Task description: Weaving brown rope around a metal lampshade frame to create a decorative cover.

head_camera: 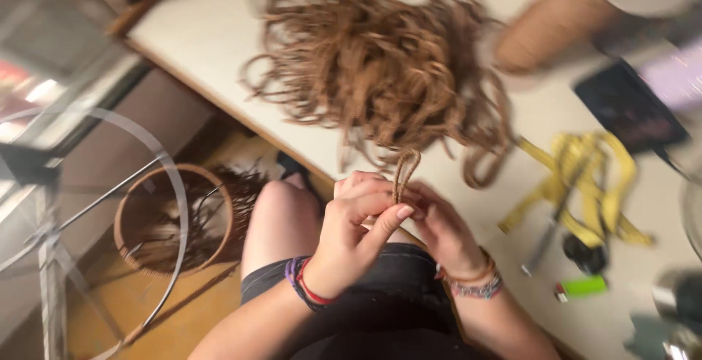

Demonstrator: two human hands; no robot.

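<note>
My left hand (356,228) and my right hand (442,230) meet over my lap at the table's front edge. Together they pinch a folded loop of brown cord (404,172) that sticks up between the fingertips. The cord runs up into a big tangled heap of the same brown cord (380,60) lying on the white table (205,31). Bracelets circle both wrists. The picture is blurred by motion.
A yellow tape measure (585,177) lies to the right, with a green lighter (583,285), a dark tool (585,254) and a black flat device (629,108) nearby. A brown cone (548,24) stands at the back. On the floor at left sit a round woven basket (172,217) and a metal hoop stand (110,206).
</note>
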